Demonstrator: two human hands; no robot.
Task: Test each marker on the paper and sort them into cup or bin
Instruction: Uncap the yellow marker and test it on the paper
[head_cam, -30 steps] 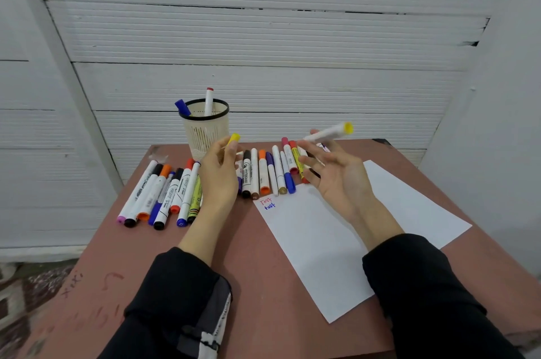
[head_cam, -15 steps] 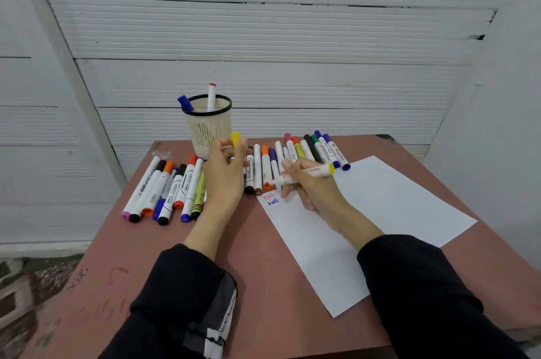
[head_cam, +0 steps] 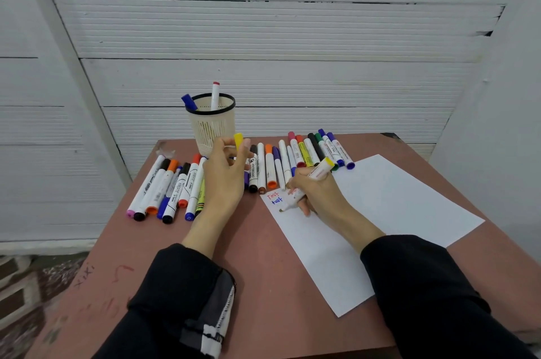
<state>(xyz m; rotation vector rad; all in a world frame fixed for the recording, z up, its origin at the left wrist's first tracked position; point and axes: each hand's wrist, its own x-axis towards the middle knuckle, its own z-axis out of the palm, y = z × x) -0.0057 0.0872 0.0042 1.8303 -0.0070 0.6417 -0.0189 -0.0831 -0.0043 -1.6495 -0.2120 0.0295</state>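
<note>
Two markers stand in the cup (head_cam: pixel 212 127) at upper centre, two words are on the paper (head_cam: pixel 380 206); most markers wait.

The right hand (head_cam: pixel 319 194) grips a yellow marker (head_cam: pixel 307 186), tip at the paper; the left hand (head_cam: pixel 225 171) pinches its cap (head_cam: pixel 238 140).

Reddish-brown table (head_cam: pixel 181 244), scribble marks near its front-left corner.
On it: mesh cup (head_cam: pixel 212 130) at the back, white paper (head_cam: pixel 389 206) angled on the right side, one batch of capped markers (head_cam: pixel 167 189) on the left, a second row (head_cam: pixel 292 159) between cup and paper.
</note>
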